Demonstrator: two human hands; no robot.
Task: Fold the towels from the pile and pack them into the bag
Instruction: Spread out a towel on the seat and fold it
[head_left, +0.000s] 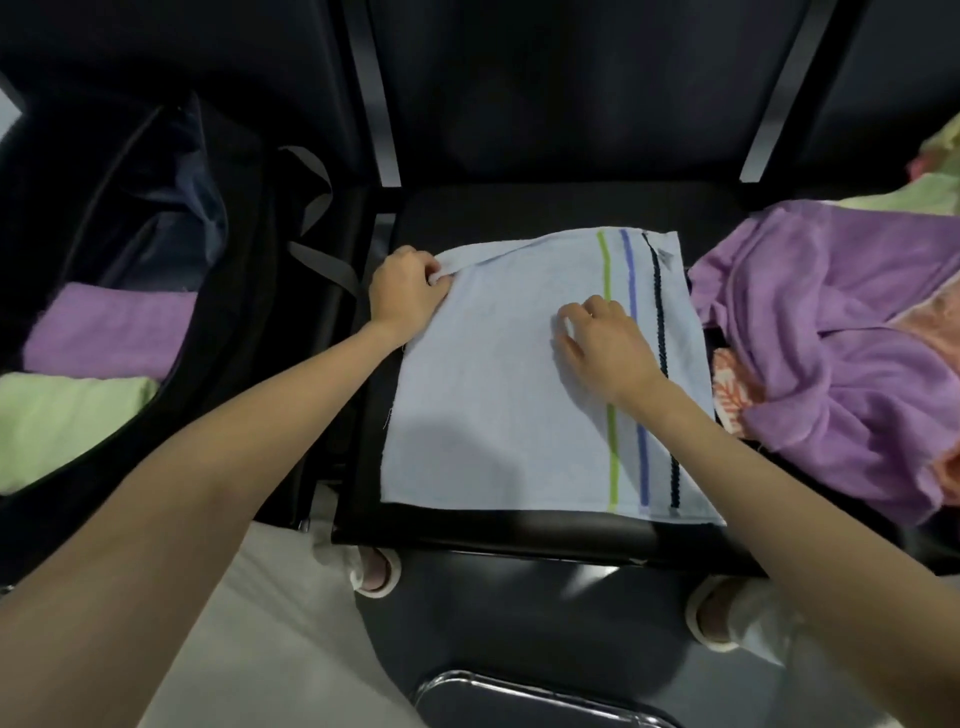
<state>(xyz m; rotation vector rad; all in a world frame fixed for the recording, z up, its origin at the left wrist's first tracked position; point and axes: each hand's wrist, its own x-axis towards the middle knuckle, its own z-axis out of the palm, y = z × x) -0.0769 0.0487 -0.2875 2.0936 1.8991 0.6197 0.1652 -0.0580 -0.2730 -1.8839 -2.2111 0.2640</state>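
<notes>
One black seat, left hand grip pinching blue towel, right hand released

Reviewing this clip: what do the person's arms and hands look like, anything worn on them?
Both forearms are bare, with no sleeves in view. The left hand shows no gloves or watch. The right hand may carry a thin ring, too small to confirm.
</notes>
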